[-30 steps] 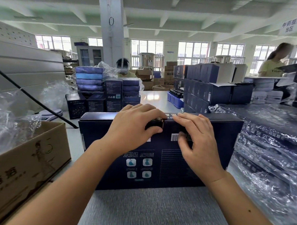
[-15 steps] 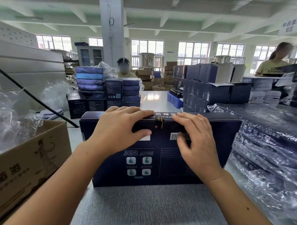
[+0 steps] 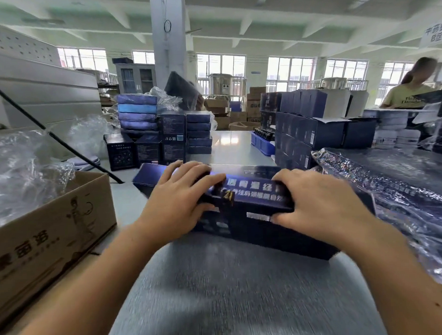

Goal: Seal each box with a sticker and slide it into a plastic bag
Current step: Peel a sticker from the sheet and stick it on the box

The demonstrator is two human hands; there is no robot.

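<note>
Grip, both sides: closed on the dark blue box (image 3: 254,191). The left hand (image 3: 176,207) lies over the box's left-centre, fingers curled across the top face and thumb pressed on the near face. The right hand (image 3: 320,208) takes the right part the same way, fingers bent over the top edge and thumb on the near face just beside a white barcode label (image 3: 258,216). The two hands are apart, with a small gold clasp (image 3: 227,198) showing between them on the near top edge.

Surface: grey tabletop (image 3: 233,293), and the box's lower edge meets it just beyond the wrists. On the near left is a brown cardboard carton (image 3: 53,238) with crumpled clear plastic (image 3: 17,171) in it. On the right are bagged boxes (image 3: 393,185) under glossy film, touching or just beside the held box; I cannot tell which. On the far left are stacks of blue boxes (image 3: 139,112).

Room: workshop with a white pillar (image 3: 169,43) and a row of windows on the far wall. A person in a yellow shirt (image 3: 409,93) is at the far right.

Box: long and flat-sided, with white characters on its top face. It sits skewed, the right end nearer. The whole box is blurred, so the print is unreadable.
</note>
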